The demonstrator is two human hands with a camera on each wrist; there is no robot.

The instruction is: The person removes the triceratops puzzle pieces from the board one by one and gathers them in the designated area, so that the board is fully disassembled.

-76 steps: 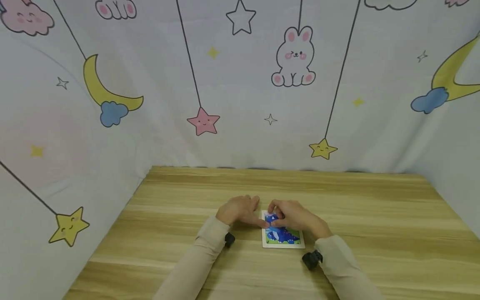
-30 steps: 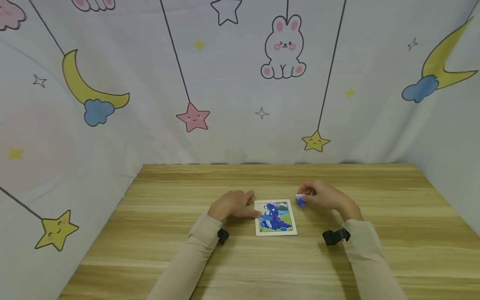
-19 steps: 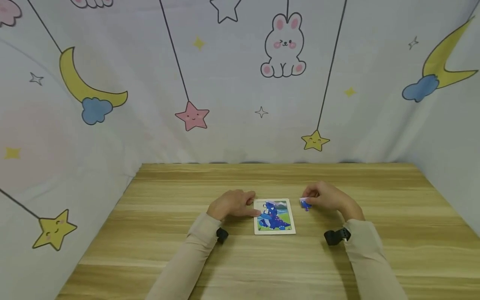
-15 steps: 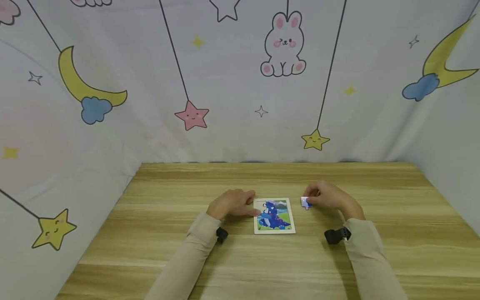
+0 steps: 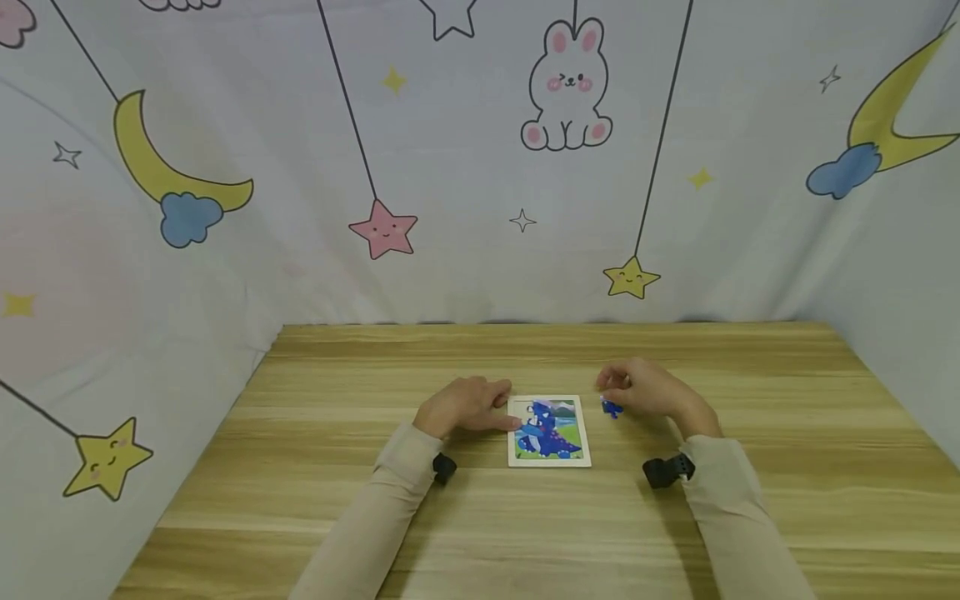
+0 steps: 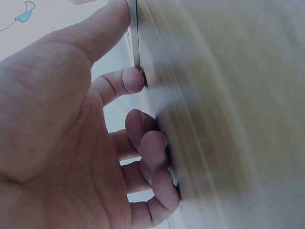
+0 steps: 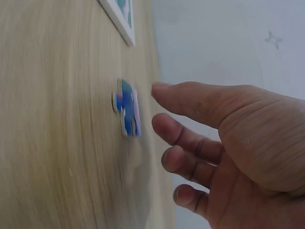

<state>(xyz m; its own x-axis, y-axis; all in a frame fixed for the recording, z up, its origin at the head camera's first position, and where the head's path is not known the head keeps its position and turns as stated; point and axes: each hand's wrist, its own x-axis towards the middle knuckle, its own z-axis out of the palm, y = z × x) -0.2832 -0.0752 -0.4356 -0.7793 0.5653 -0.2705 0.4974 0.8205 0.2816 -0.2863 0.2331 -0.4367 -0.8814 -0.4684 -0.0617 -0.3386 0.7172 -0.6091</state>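
A dinosaur jigsaw puzzle (image 5: 551, 437) in a white frame lies flat on the table in the head view. Its upper left shows a pale patch. My left hand (image 5: 468, 404) rests at the frame's left side, thumb tip on that edge; the left wrist view shows the curved fingers (image 6: 152, 148) down at the tabletop. Right of the puzzle lies a blue jigsaw piece (image 5: 612, 409) with a pale edge. Just above it is my right hand (image 5: 652, 392). In the right wrist view a gap separates the loosely bent fingers (image 7: 183, 136) from the jigsaw piece (image 7: 127, 110).
The wooden table (image 5: 360, 358) stretches to all sides of the puzzle. A white cloth (image 5: 465, 167) printed with stars, moons and a rabbit hangs behind and along both sides. Black wrist cameras (image 5: 663, 472) sit at both cuffs.
Both hands were over the puzzle at first. My right hand then carried a piece to the right, turned it in the fingers and has now let go of it. The left hand stayed at the frame.
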